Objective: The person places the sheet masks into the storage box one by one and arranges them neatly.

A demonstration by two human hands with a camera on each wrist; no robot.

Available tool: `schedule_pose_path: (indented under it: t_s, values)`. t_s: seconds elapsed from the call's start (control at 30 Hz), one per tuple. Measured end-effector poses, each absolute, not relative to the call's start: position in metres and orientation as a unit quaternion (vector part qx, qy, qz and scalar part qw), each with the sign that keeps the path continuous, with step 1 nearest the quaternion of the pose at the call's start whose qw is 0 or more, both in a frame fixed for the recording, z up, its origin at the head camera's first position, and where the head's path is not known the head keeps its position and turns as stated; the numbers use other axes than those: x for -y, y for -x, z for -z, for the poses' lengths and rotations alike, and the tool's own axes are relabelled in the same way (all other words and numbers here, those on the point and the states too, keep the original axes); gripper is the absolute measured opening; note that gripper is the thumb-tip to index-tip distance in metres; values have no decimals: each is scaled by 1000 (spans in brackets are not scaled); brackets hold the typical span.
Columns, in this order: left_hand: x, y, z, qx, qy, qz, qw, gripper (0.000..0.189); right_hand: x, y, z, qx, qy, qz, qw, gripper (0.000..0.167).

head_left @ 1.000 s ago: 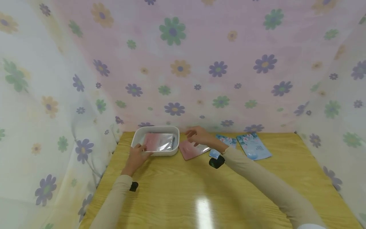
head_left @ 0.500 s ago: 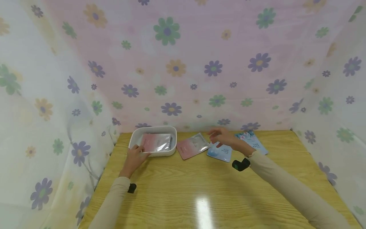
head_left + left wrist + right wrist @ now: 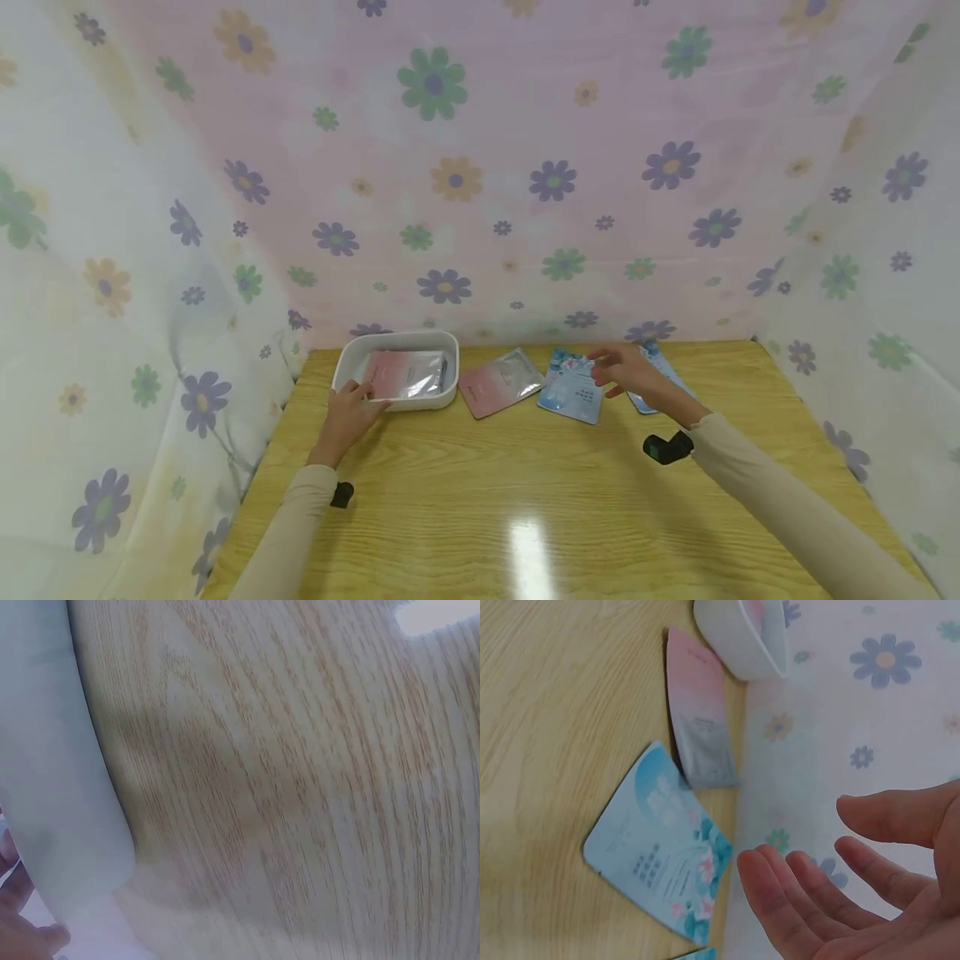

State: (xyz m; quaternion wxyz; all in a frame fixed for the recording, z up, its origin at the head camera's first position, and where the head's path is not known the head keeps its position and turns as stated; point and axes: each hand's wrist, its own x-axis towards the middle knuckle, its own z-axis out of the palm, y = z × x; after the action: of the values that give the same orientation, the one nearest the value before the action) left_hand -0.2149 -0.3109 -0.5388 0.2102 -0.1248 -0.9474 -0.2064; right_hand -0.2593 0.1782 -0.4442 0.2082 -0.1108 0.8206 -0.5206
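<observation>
The white tray (image 3: pixel 395 372) sits at the back left of the wooden table (image 3: pixel 525 492), and the left hand (image 3: pixel 347 414) rests on its near rim, fingertips touching the pink sachet (image 3: pixel 405 372) lying inside; I cannot tell whether it grips the rim. To the right of the tray lie another pink packet (image 3: pixel 498 384), then a blue packet (image 3: pixel 572 387). The right hand (image 3: pixel 627 371) hovers over a second blue packet (image 3: pixel 660 377) farthest from the tray, fingers loosely spread and holding nothing.
</observation>
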Motion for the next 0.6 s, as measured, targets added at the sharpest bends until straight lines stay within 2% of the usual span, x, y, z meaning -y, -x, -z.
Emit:
schedule_pose_path:
  t_s: [0.6]
  values:
    - [312, 214, 541, 948, 120, 211, 205, 34, -237, 244, 481, -824, 32, 534, 186, 50]
